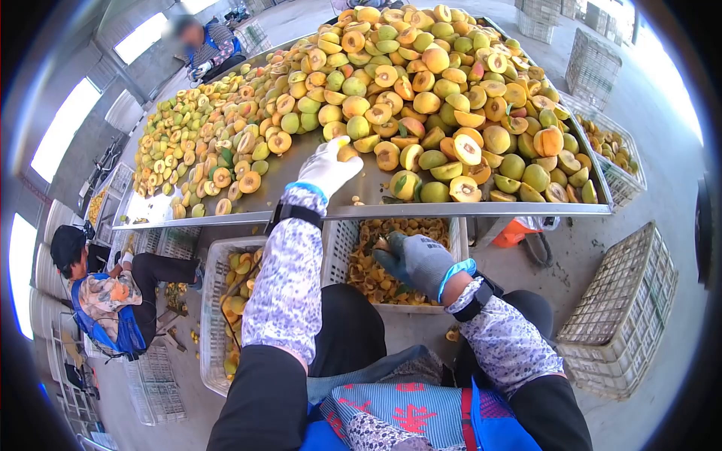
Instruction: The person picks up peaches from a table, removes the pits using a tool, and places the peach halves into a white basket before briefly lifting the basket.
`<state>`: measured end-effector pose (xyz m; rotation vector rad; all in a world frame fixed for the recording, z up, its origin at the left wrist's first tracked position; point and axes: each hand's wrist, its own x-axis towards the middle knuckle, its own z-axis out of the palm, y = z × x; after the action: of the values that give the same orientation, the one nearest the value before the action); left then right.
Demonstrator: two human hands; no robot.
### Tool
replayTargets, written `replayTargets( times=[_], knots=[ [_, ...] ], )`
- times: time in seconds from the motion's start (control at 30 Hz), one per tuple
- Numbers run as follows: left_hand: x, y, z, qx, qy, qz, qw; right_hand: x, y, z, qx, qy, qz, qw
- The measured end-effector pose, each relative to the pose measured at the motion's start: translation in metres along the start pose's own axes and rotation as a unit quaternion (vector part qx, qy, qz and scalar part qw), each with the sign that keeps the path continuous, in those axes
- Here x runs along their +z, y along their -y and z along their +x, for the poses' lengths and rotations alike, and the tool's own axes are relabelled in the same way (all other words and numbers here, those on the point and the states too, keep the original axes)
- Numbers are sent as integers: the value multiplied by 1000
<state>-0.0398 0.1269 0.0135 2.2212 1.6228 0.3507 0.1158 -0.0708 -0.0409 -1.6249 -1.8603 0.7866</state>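
My left hand [329,169], in a white glove, reaches over the near edge of the metal table [301,161]. Its fingers close around a yellow peach piece [347,152] at the front of a big heap of halved peaches [421,83]. Lower down, my right hand [426,263], in a grey glove with darker fingertips, is closed above a white crate [337,255] of peach scraps [368,263]. Whatever the right fingers hold is mostly hidden; I cannot make it out.
Left of my knees stands a crate [214,316] of peach pieces. A seated person [113,301] works at far left, another [210,49] behind the table. Crates [620,316] are stacked at right; a fruit-filled crate [613,154] adjoins the table. An orange bag [515,231] lies underneath.
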Motion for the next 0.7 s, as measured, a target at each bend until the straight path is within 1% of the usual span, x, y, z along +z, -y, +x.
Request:
replayTargets(
  times=[0.07,0.1,0.17,0.27,0.3,0.33,0.37,0.43,0.47,0.57,0.6,0.7],
  knots=[
    [25,-5,25,-35,35,95,994,0,-6,1,-9,-15,14,1000],
    [37,-1,34,-41,-20,98,994,0,-8,1,-14,-21,20,999],
    [35,4,45,-16,-18,122,992,-2,-7,1,-28,-42,42,998],
    [25,19,24,15,-48,-35,998,-7,3,2,-32,-99,105,989],
    [25,25,18,-32,-28,-235,971,-8,6,4,-29,-122,130,984],
    [16,18,-2,-33,10,-414,910,-7,6,7,-26,-133,149,979],
    [4,9,-26,-33,47,-578,814,-5,5,11,-24,-144,167,975],
    [9,4,-58,62,74,-689,718,-3,7,15,-26,-160,209,964],
    [16,0,-68,75,60,-699,709,-2,10,16,-30,-165,232,958],
    [35,-19,-87,96,38,-752,651,5,13,17,-52,-175,263,947],
    [43,-28,-93,186,-82,-560,803,7,13,18,-62,-179,266,945],
    [51,-36,-98,98,-35,-706,701,11,12,19,-57,-178,292,938]
  ],
)
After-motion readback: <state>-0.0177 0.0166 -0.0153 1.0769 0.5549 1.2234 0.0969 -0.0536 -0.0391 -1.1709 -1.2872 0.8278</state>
